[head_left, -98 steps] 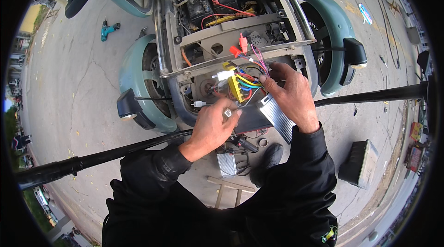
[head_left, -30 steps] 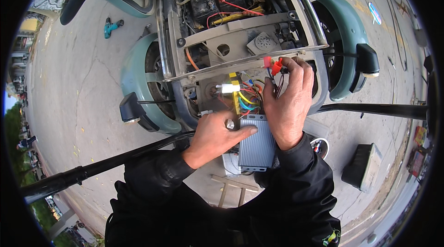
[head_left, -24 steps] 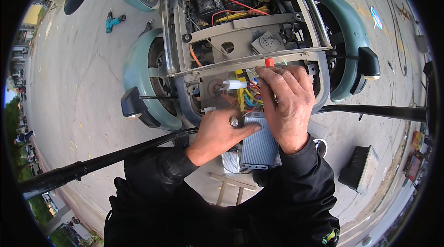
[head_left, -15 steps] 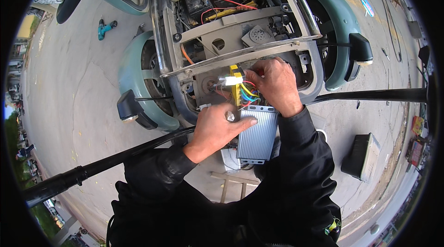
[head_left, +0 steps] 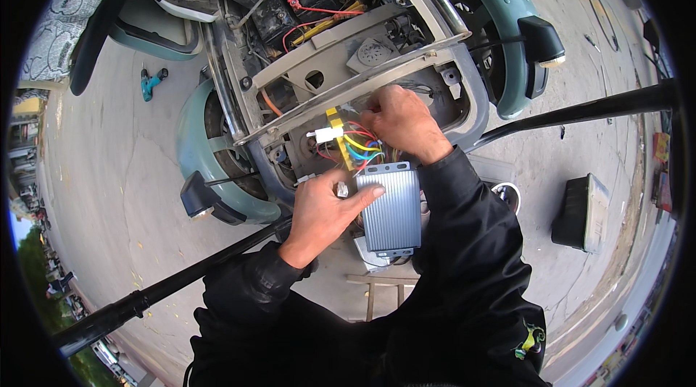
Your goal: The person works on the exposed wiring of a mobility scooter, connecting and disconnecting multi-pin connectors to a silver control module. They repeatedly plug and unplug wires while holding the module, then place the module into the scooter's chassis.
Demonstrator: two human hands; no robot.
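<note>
Right hand (head_left: 406,122): shifted from the red plugs, where it was one second ago, to beside the yellow terminal block (head_left: 343,146); fingers curled together, any pinch hidden.
Left hand (head_left: 317,206): thumb over the upper left edge of the finned metal box (head_left: 392,207), seemingly pinching it against fingers out of sight; small clear connector (head_left: 341,189) in the curl.
Finned metal box: between the forearms, below the block; probably rigid, fairly heavy, ridged enough to resist slipping; best held by both long edges.
Coloured wires (head_left: 359,146): flexible, likely easily strained; poor handle.
White connector (head_left: 330,134): probably light, stiff; grip its housing.
</note>
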